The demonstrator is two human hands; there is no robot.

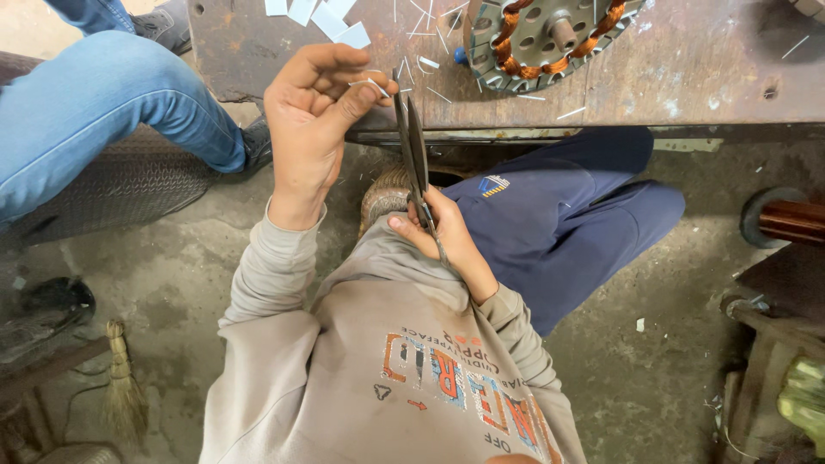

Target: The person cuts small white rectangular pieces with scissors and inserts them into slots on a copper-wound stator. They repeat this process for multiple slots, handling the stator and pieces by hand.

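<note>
Paper strip (371, 83) pinched tight in left hand (311, 120), just over rusty table (687, 69). Scissors (415, 150) gripped in right hand (447, 236), blades nearly shut beside strip. Best kept steady, fingers clear.

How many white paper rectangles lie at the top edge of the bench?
4 rectangles lie together at the bench's top left edge, above the left hand. The frame cuts some off, so more may be hidden beyond it.
</note>
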